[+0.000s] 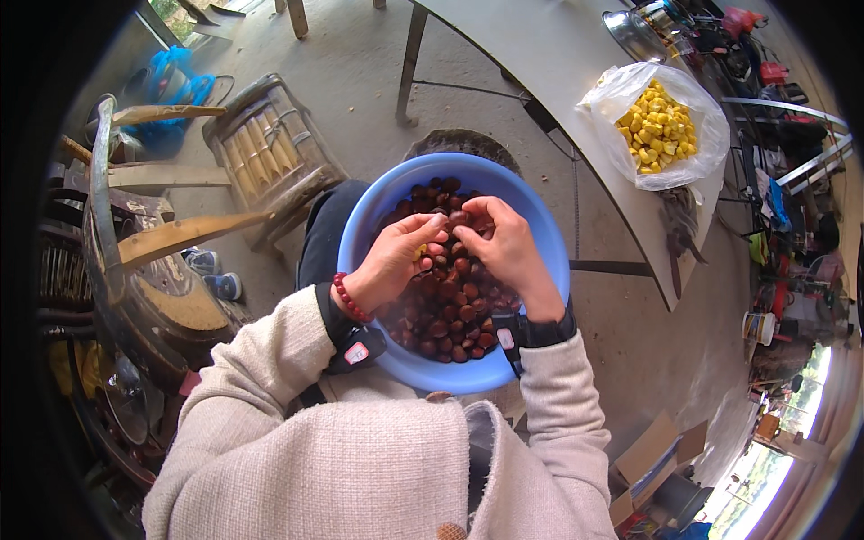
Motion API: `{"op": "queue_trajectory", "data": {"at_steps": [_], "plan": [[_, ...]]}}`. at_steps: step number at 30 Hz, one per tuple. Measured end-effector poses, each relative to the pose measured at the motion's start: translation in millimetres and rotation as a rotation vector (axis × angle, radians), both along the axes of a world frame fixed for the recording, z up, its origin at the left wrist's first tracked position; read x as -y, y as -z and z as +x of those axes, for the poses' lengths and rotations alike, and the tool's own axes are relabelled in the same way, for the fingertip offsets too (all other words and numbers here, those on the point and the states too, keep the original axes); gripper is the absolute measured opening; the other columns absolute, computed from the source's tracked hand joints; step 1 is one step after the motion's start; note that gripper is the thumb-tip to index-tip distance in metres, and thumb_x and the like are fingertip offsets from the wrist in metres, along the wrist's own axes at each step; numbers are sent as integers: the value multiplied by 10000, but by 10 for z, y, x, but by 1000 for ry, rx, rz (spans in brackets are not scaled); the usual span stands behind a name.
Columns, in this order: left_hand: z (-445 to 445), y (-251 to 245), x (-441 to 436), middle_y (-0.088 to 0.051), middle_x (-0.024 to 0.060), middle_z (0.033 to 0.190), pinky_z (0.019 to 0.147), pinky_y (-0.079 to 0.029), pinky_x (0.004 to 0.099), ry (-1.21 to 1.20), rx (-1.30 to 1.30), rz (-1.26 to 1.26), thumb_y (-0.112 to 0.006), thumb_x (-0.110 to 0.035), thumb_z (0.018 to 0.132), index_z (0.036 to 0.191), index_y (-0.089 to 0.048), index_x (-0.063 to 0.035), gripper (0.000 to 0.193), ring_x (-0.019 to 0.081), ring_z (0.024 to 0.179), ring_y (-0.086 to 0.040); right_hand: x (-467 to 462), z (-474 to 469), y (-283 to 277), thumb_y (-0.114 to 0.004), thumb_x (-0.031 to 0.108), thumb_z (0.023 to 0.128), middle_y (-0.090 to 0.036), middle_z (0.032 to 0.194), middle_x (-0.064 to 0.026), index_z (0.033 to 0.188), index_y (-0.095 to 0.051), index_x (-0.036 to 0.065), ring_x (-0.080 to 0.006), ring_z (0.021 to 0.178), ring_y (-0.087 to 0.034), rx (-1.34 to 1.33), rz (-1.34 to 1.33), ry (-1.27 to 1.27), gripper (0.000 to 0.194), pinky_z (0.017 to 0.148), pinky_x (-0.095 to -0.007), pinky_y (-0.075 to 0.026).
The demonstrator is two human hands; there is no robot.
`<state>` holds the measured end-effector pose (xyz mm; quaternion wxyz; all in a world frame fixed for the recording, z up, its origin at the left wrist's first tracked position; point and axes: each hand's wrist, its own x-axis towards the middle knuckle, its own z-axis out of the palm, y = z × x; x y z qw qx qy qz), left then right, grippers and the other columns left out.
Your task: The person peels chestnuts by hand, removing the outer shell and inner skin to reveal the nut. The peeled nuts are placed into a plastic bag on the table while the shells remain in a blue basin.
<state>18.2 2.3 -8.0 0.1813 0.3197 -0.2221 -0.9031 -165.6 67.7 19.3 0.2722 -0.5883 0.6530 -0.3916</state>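
Observation:
A blue plastic basin (pixel 545 236) sits at my lap, holding a heap of glossy brown chestnuts (pixel 449 310). Over the heap, my left hand (pixel 398 256) curls its fingers around a yellow peeled chestnut (pixel 420 252), mostly hidden in the palm. Facing it, my right hand (pixel 503 236) has thumb and forefinger on either side of a brown chestnut (pixel 459 218), which it appears to pinch. The two hands' fingertips are close together but apart. To the right, an open clear plastic bag (pixel 709 135) full of yellow peeled chestnuts (pixel 655 128) stands on a pale table (pixel 540 47).
A metal bowl (pixel 634 37) stands behind the bag at the table's far end. To my left are a bamboo-seated chair (pixel 260 145) and a worn wooden chair (pixel 169 290). An open cardboard box (pixel 648 452) lies on the floor at lower right. Clutter lines the right wall.

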Motion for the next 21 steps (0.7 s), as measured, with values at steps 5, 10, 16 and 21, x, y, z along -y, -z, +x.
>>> {"op": "queue_trajectory", "data": {"at_steps": [5, 10, 16, 21], "plan": [[-31, -28, -52, -627, -29, 870, 604, -428, 158, 73, -69, -47, -610, -251, 957, 1107, -632, -78, 230, 32, 739, -556, -182, 229, -277, -732, 53, 789, -644, 980, -119, 1039, -619, -7, -180, 818, -661, 126, 59, 73, 280, 689, -277, -544], [-27, -52, -75, -643, -7, 868, 592, -425, 159, 45, -35, -117, -623, -204, 948, 1182, -627, -41, 285, 26, 696, -546, -238, 247, -255, -691, 43, 846, -676, 958, -80, 1076, -623, -17, -127, 813, -663, 198, 134, 171, 248, 713, -252, -546], [2, -1, -40, -654, 41, 1011, 795, -530, 223, 111, -6, -209, -635, -115, 929, 1170, -622, -22, 258, 73, 863, -616, -285, 286, -234, -656, 11, 836, -680, 940, -92, 1036, -645, -21, -138, 832, -677, 219, 63, 146, 203, 742, -260, -560], [7, 18, -60, -662, 42, 995, 782, -535, 216, 88, -51, -254, -654, -97, 913, 1149, -632, -9, 253, 75, 851, -626, -265, 319, -170, -650, 0, 781, -670, 907, -127, 993, -657, -20, -188, 761, -678, 111, -20, 156, 213, 669, -283, -564]]}}
